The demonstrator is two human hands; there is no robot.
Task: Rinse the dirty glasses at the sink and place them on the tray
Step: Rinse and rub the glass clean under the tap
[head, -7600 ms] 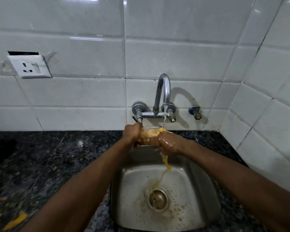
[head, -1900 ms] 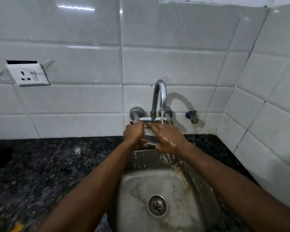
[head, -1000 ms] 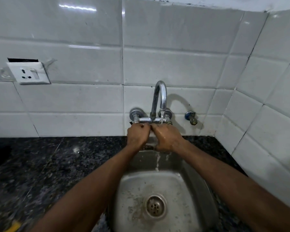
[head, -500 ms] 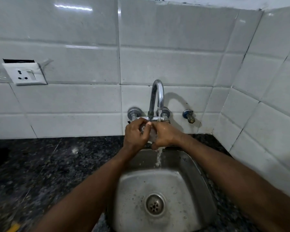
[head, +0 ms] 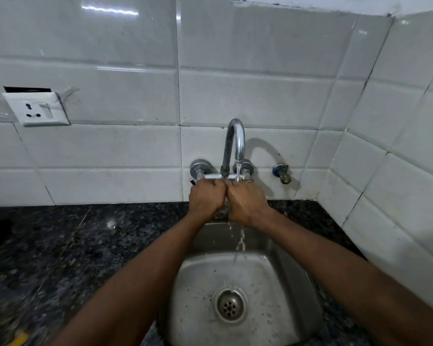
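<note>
Directly below the tap (head: 235,141), the left hand (head: 205,199) and right hand (head: 248,203) are pressed knuckle to knuckle. Both are curled tight around what is judged to be the glass (head: 225,210), of which only a pale sliver is seen between them. The rinse is best done with the glass turned under the tap's stream and gripped firmly, since wet glass slips; runoff is caught by the sink (head: 198,283) beneath the tap.

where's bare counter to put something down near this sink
Most room: the counter left of the sink, between wall tiles and left forearm, bar a yellow scrap at its near edge. A narrower strip lies right of the sink, by the side tiles. Crowded: under the tap, where left hand and right hand meet.
</note>
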